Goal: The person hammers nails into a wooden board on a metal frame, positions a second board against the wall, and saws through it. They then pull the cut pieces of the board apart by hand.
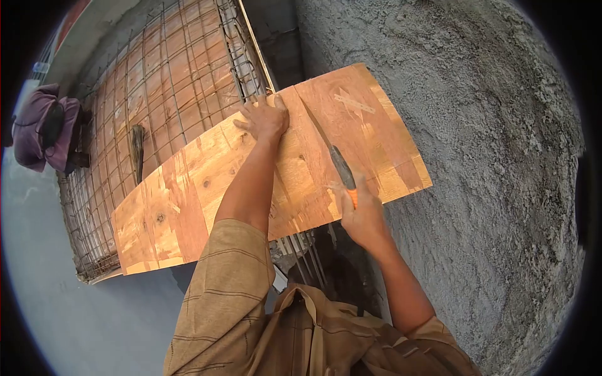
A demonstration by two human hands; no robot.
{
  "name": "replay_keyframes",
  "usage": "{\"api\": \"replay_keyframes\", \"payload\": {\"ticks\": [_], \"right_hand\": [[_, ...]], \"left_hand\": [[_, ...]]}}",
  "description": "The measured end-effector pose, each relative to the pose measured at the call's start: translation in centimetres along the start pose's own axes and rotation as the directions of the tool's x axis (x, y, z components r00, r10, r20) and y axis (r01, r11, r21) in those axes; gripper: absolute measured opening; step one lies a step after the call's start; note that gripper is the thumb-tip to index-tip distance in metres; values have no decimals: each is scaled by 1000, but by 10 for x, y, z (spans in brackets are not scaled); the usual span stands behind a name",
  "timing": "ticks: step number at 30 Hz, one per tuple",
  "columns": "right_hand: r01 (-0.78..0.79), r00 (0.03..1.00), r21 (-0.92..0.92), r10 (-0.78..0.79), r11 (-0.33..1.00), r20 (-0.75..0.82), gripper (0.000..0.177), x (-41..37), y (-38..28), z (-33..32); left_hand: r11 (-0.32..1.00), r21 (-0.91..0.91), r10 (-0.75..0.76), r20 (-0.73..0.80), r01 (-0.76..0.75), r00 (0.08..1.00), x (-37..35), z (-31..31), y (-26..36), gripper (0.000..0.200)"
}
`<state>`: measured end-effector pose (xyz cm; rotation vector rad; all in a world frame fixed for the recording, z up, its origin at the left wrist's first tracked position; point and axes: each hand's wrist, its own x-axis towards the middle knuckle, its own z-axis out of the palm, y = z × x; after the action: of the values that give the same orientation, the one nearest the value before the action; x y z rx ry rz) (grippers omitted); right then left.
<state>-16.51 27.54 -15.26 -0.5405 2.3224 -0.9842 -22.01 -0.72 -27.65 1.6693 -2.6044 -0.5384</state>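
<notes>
A broad plywood sheet (232, 182) lies across in front of me. My left hand (264, 119) presses flat on it near the far edge, fingers spread. In my right hand (362, 213) is a handsaw (340, 164), gripped by its dark and orange handle. The saw's narrow blade points away from me and meets a thin cut line that runs in from the sheet's far edge, to the right of my left hand. Fingers of the right hand are partly blurred around the handle.
Beyond the sheet, a grid of steel rebar (169, 75) covers reddish boards. A person in a purple garment (44, 128) bends at the far left. A rough cement wall (476, 156) rises close on my right. Several thin rods (307, 257) show below the sheet.
</notes>
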Motion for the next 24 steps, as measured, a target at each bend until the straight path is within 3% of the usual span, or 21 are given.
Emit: {"api": "replay_keyframes", "payload": {"ticks": [2, 3, 5, 7, 8, 11, 13, 15, 16, 17, 20, 23, 24], "right_hand": [[93, 990, -58, -98, 994, -101, 49, 112, 5, 48], [97, 992, -46, -101, 994, -74, 48, 113, 2, 44], [35, 999, -46, -35, 998, 2, 46, 80, -12, 22], [-89, 995, 2, 89, 996, 52, 50, -27, -19, -23], [76, 996, 87, -72, 993, -56, 53, -80, -15, -38], [59, 997, 48, -57, 997, -43, 55, -120, -16, -55], [-98, 994, 49, 94, 994, 63, 57, -53, -16, -38], [-43, 999, -72, 45, 997, 29, 55, 67, -5, 21], [-8, 1000, -26, 7, 1000, -20, 54, 112, -5, 37], [18, 1000, -3, -18, 1000, -12, 54, 110, -12, 31], [-34, 999, -56, 34, 998, -7, 52, 30, -3, 4], [47, 999, 38, -47, 998, -11, 56, -84, -23, -40], [-16, 999, 46, 14, 999, 37, 55, -89, -23, -45]], "left_hand": [[1000, -13, -1, 0, 1, 1000, 2, -3, 4, 63], [1000, -11, 5, -4, -5, 1000, 9, -11, 7, 63], [1000, 1, 12, 65, -12, 998, -2, -12, 7, 63], [1000, -11, 6, 44, -5, 999, -3, -7, 12, 62], [1000, -6, -5, 24, 5, 1000, 1, -7, 7, 61], [1000, 0, -16, 62, 16, 998, -2, -12, 2, 60], [1000, -17, 18, 50, -17, 999, -2, -15, 7, 61], [999, -41, 24, 28, -23, 999, -1, -11, 9, 61], [999, -49, 9, 18, -8, 1000, -1, -8, 6, 61], [999, -34, 5, -12, -5, 1000, 0, -6, 6, 63], [999, -39, 14, 26, -13, 1000, -1, -7, 6, 64], [999, -46, 25, -79, -29, 997, 11, -5, 10, 60], [999, -33, 8, -76, -10, 997, 1, 1, 3, 59]]}}
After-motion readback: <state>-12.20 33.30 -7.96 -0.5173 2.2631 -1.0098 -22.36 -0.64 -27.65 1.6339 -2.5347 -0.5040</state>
